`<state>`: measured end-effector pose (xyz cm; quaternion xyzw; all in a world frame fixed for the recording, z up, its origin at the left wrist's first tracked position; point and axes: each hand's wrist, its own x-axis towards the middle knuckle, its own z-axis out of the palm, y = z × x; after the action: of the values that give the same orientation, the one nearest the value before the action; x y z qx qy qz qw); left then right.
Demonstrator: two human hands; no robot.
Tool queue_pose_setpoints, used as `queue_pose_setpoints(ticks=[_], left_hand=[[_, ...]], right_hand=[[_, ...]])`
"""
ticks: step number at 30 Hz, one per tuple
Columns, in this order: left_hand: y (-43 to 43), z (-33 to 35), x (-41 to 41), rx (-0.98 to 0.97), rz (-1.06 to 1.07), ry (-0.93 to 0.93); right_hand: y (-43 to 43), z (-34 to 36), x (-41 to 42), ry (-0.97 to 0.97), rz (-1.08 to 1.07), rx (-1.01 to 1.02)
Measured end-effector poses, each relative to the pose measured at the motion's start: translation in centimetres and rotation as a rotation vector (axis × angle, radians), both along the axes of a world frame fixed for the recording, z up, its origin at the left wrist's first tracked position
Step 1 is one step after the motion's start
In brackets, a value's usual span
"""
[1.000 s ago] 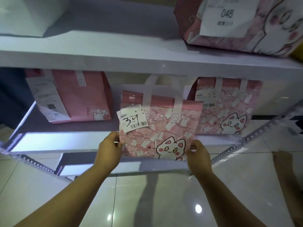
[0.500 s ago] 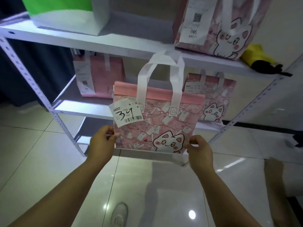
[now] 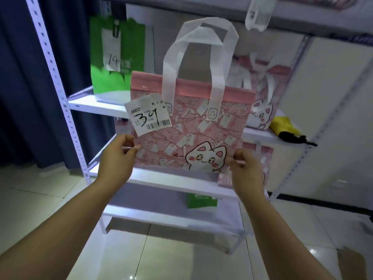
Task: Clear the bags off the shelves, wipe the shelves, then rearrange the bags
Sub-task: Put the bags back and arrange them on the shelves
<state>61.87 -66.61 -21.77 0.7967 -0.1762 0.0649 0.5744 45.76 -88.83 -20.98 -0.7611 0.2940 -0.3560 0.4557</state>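
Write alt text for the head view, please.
The left hand and right hand pinch the lower corners of a pink bag tagged 34, holding it upright before a white rack. Behind it stand a green bag and a second pink bag.

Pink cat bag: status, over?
Left hand and right hand pinch pink cat bag at its lower corners. Bag upright, held before shelf. Green bag on shelf behind.
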Motion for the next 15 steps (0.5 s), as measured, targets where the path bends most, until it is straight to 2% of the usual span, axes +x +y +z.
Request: queue_pose_setpoints(ticks=[8,15], left_hand=[[-2.1,5.6,6.6,-0.031,-0.029,-0.106],[-4.5,6.8,13.2,-0.023,-0.048,-0.12]], right_hand=[[-1.9,5.0,5.4,-0.105,-0.001,-0.054],[-4.1,6.6,11.5,-0.125,0.008,-0.055]])
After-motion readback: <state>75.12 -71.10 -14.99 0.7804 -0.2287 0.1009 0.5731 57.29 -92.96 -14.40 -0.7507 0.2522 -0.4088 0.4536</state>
